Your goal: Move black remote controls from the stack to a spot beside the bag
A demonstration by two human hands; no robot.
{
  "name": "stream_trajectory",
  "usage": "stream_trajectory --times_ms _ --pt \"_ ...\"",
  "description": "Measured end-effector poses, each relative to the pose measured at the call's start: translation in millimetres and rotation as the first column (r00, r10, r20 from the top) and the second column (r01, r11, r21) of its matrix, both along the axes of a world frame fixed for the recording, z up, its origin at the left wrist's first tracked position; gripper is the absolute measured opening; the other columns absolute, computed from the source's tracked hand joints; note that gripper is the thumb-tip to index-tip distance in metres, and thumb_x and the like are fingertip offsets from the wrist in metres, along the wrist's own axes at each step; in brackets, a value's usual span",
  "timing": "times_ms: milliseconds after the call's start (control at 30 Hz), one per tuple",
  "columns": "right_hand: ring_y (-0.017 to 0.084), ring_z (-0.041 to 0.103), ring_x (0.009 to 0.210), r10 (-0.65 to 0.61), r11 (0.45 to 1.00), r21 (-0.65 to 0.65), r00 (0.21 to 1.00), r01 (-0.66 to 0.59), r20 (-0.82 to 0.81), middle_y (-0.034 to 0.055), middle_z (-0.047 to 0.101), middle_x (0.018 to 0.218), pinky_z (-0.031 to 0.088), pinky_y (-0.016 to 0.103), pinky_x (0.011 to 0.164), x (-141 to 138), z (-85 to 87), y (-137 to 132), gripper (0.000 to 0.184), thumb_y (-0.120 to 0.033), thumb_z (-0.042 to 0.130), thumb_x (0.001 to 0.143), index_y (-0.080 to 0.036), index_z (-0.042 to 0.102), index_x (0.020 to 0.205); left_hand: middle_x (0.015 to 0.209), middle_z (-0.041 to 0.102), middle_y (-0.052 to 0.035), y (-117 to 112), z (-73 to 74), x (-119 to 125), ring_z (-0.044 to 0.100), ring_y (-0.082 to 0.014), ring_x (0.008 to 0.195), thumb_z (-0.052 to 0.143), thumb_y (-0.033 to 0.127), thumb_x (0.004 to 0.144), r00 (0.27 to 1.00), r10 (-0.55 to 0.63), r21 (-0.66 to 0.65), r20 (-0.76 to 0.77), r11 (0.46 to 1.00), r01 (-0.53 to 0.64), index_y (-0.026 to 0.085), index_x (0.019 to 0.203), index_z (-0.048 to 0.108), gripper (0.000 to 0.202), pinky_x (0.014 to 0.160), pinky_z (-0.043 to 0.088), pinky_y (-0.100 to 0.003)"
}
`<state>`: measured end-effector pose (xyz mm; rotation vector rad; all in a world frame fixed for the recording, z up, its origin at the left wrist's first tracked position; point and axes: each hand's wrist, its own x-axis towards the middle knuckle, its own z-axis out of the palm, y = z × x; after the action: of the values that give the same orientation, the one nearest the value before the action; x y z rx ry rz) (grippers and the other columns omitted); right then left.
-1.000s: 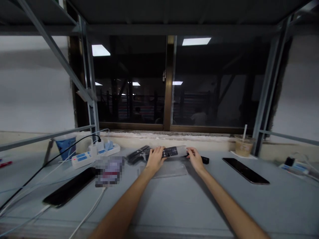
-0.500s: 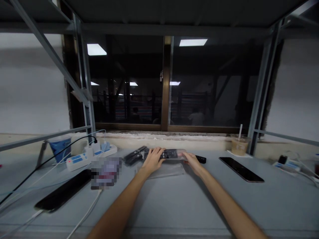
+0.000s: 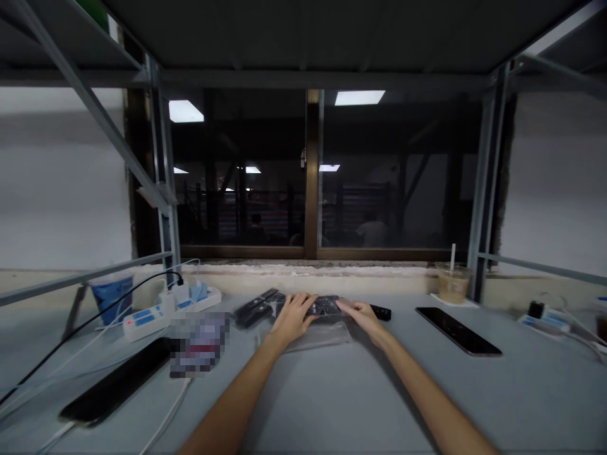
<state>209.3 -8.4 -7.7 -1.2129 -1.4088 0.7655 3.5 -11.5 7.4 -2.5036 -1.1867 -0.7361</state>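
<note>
Both arms reach across the grey table toward the window sill. My left hand grips the left end of a black remote control that sits in a clear plastic bag. My right hand pinches the bag's right end over the remote. Another clear bag lies flat on the table under my hands. Two more bagged black remotes lie just left of my left hand. A bare black remote pokes out to the right of my right hand.
A black phone lies at the right, with an iced drink cup behind it. At the left are a white power strip with chargers, a blue cup, a dark phone and cables. Metal shelf posts stand at both sides.
My hands have drawn a little closer together on the bagged remote, the right sliding left along it. The camera has tilted slightly, shifting the scene down.
</note>
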Motion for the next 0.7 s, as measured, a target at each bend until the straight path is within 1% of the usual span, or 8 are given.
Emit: stream_trajectory --times_ms 100,167,233,267,367,500,600,700 --pt "0.015 0.055 0.064 0.022 0.999 0.035 0.998 -0.020 -0.061 0.0053 0.064 0.069 0.036 0.024 0.054 1.2 0.6 0.4 0.039 -0.053 0.064 0.059 -0.014 0.066 0.057 0.113 0.052 -0.0060 2.7 0.5 -2.6 0.045 -0.0199 0.107 0.046 0.030 0.084 1.000 0.006 0.019 -0.006 1.000 -0.006 0.023 0.124 0.039 0.041 0.091 0.032 -0.033" --pt "0.017 0.057 0.073 0.044 0.996 0.080 0.991 -0.034 -0.123 0.0072 0.066 0.085 0.038 0.023 0.055 2.8 1.2 1.4 0.039 -0.053 0.066 0.057 -0.014 0.068 0.061 0.113 0.052 -0.0060 3.5 1.2 -4.8 0.046 -0.0202 0.107 0.046 0.029 0.084 1.000 0.026 0.033 0.000 0.999 -0.026 0.023 0.123 0.039 0.040 0.090 0.033 -0.034" --pt "0.018 0.058 0.080 0.011 0.995 0.101 0.978 0.010 -0.208 0.0081 0.065 0.097 0.039 0.022 0.055 5.0 1.4 3.4 0.040 -0.052 0.067 0.055 -0.014 0.069 0.067 0.113 0.052 -0.0062 3.5 1.4 -6.5 0.046 -0.0205 0.106 0.046 0.029 0.084 0.999 0.052 0.038 0.015 0.998 -0.053 0.023 0.122 0.039 0.039 0.090 0.033 -0.034" --pt "0.019 0.058 0.081 -0.026 0.994 0.095 0.968 0.051 -0.251 0.0081 0.065 0.098 0.040 0.021 0.054 6.2 1.2 4.9 0.041 -0.053 0.067 0.055 -0.015 0.069 0.071 0.113 0.052 -0.0064 3.3 1.2 -7.1 0.047 -0.0207 0.106 0.046 0.029 0.084 0.998 0.066 0.035 0.022 0.997 -0.066 0.022 0.122 0.039 0.039 0.090 0.034 -0.035" --pt "0.017 0.060 0.070 -0.134 0.985 0.049 0.914 0.165 -0.383 0.0054 0.066 0.080 0.039 0.021 0.048 10.1 -0.4 11.1 0.043 -0.055 0.062 0.059 -0.016 0.065 0.077 0.115 0.052 -0.0072 2.6 -0.5 -7.8 0.048 -0.0210 0.105 0.046 0.029 0.084 0.994 0.107 0.011 0.026 0.994 -0.107 0.021 0.120 0.040 0.037 0.089 0.034 -0.036" --pt "0.014 0.057 0.047 -0.260 0.959 -0.046 0.810 0.278 -0.526 -0.0014 0.060 0.059 0.039 0.023 0.040 16.2 -2.1 19.1 0.043 -0.057 0.045 0.072 -0.019 0.054 0.090 0.114 0.053 -0.0078 1.3 -3.0 -6.7 0.048 -0.0223 0.106 0.049 0.035 0.082 0.988 0.153 0.001 0.022 0.988 -0.153 0.020 0.118 0.042 0.040 0.089 0.033 -0.037" --pt "0.015 0.052 0.038 -0.420 0.898 -0.101 0.769 0.427 -0.483 -0.0035 0.054 0.048 0.042 0.026 0.041 21.8 -1.7 20.2 0.046 -0.054 0.036 0.078 -0.017 0.050 0.100 0.106 0.057 -0.0077 -0.5 -1.3 -4.8 0.049 -0.0233 0.103 0.050 0.048 0.079 0.984 0.164 0.057 0.065 0.984 -0.167 0.017 0.108 0.049 0.043 0.089 0.032 -0.037" --pt "0.016 0.050 0.034 -0.555 0.819 -0.135 0.709 0.558 -0.434 -0.0026 0.053 0.045 0.044 0.028 0.042 27.5 -0.4 18.7 0.049 -0.050 0.032 0.081 -0.012 0.046 0.110 0.093 0.060 -0.0065 -1.6 4.0 -3.2 0.051 -0.0214 0.093 0.036 0.046 0.087 0.965 0.232 0.117 0.120 0.962 -0.246 0.017 0.091 0.055 0.035 0.083 0.033 -0.036"
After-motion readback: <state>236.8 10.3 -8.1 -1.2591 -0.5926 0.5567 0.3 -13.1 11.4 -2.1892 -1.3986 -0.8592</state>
